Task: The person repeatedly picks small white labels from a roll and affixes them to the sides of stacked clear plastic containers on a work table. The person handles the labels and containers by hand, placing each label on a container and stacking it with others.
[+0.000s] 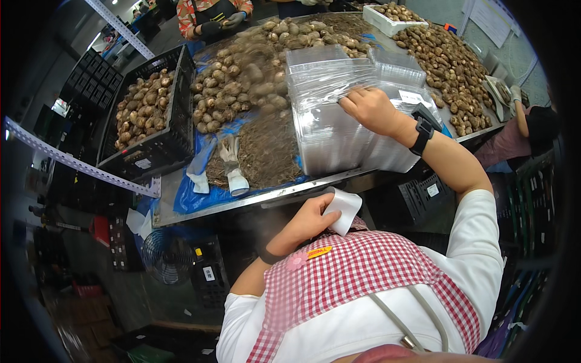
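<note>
In my left hand [313, 218] is a curled white sheet [347, 212], held in front of my checked apron, low by the table's front edge. My right hand [372, 111] reaches over stacked clear plastic containers [331, 131] partly wrapped in clear film [317, 79]. Its fingers are curled close to the film, with a small dark bit at the fingertips; whether they pinch anything cannot be told. A white label [411, 97] bearing print lies on the stack to the right of this hand. Beside my right wrist, a dark device [426, 115] rests against the stack.
Brown taro-like corms [222, 90] cover the table behind the stacks, with another heap [449, 72] at right. A black crate [140, 145] of corms stands left. Work gloves [232, 168] lie on fibrous debris [272, 154]. Gloved co-worker's hands [222, 25] work across the table.
</note>
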Demonstrator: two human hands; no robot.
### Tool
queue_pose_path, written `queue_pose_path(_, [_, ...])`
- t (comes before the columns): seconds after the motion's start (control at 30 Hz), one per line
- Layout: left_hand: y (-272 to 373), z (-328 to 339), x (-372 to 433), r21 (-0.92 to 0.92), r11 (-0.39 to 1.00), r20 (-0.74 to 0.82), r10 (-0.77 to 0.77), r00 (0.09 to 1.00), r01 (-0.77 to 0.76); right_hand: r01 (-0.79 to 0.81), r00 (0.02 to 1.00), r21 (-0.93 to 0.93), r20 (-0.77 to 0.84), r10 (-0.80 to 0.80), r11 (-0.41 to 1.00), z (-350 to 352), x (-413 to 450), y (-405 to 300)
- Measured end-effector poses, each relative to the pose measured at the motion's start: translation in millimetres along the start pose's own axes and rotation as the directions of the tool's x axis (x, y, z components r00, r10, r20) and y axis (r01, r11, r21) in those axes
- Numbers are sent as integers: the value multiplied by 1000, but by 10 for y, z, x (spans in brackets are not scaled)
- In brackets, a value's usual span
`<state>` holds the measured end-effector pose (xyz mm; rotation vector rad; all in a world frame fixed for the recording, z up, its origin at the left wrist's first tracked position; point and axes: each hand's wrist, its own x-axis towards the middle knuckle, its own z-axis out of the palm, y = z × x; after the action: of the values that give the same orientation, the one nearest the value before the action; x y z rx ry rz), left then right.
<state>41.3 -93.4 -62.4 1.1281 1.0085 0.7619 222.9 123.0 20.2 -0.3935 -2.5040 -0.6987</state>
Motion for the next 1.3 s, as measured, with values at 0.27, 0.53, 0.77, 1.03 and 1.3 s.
queue_pose_path(0.27, [18, -37, -144, -51, 998, 50, -33, 998, 35, 91, 996, -41, -18, -92, 995, 169, -47, -16])
queue_pose_path(0.53, [25, -39, -258, -67, 997, 76, -33, 997, 38, 38, 956, 192, 280, -91, 981, 67, -168, -87])
queue_pose_path(0.77, [29, 4, -297, -90, 995, 80, -36, 996, 43, -185, 827, 216, 562, 33, 959, -15, -54, -156])
queue_pose_path(1.03, [8, 11, -362, -116, 991, 57, -62, 996, 68, -129, 917, 300, 399, -1, 945, -6, -311, -324])
queue_pose_path(1.3, [31, -9, -404, -283, 958, 147, -10, 989, 52, -58, 933, 246, 357, -35, 968, -127, -564, -230])
